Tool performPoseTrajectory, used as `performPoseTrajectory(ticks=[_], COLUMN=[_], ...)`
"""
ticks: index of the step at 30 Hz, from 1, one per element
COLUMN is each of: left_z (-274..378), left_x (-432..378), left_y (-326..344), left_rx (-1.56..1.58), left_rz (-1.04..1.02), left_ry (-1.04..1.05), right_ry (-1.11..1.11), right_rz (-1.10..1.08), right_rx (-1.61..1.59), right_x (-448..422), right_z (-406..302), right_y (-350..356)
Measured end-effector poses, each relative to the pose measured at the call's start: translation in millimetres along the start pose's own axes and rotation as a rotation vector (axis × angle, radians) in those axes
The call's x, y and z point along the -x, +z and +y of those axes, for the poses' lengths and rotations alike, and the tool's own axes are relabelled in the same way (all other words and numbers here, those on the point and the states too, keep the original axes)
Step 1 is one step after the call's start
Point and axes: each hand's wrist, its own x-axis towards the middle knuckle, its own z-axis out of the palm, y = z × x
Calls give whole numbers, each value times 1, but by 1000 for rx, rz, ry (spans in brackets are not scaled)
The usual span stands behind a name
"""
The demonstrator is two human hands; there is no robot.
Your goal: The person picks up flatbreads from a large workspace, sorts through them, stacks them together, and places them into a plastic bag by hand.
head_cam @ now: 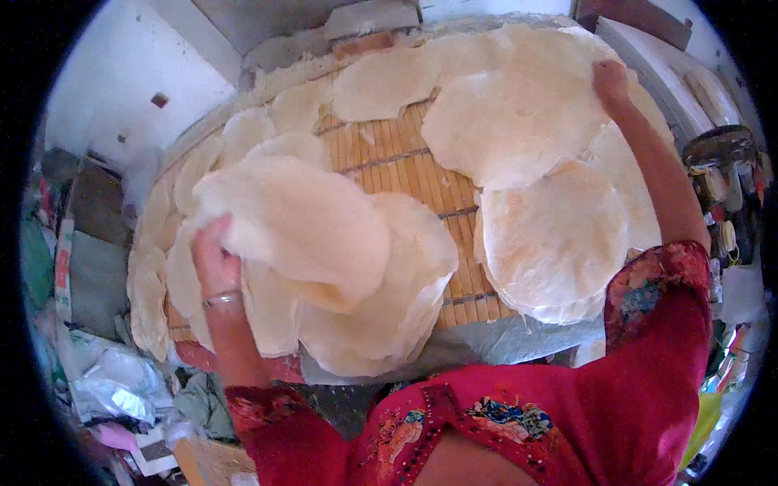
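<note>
A thin, pale round dough sheet [298, 219], like a papad, is raised in my left hand [217, 255], pinched at its left edge; it looks motion-blurred. Beneath and beside it lies a stack of similar sheets [419, 279] near the front edge. At the far right, my right hand [609, 82] has its fingers curled on the right edge of a large pale sheet [516, 127]. That sheet partly overlaps another stack of round sheets [556, 243] at front right. The fingertips of my right hand are hidden.
A slatted bamboo mat [389, 155] shows between the sheets. More sheets overlap along its left side [149, 297] and back [383, 82]. A white wall [140, 79] rises at the back left. Plastic bags [124, 383] lie at lower left; cluttered household items [726, 188] stand at right.
</note>
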Motion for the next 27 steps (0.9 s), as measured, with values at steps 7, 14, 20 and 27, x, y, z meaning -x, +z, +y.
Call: performPoseTrajectory(ticks=[7,14,20,27], left_z=[49,-199,-252,-275], left_x=[-67,1,142,120], left_y=[176,279,250,222], left_rx=[-604,-1415,-593,-341], left_rz=[-301,-1117,-668,-546], left_ry=[449,773,-170,-548], right_ry=[238,413,-9,-96], right_rz=[159,288,260,181], right_rx=[-566,-618,-322,-243], right_x=[28,40,15,44], right_z=[75,68,53,43], right_y=[-61,-130,-129,-120])
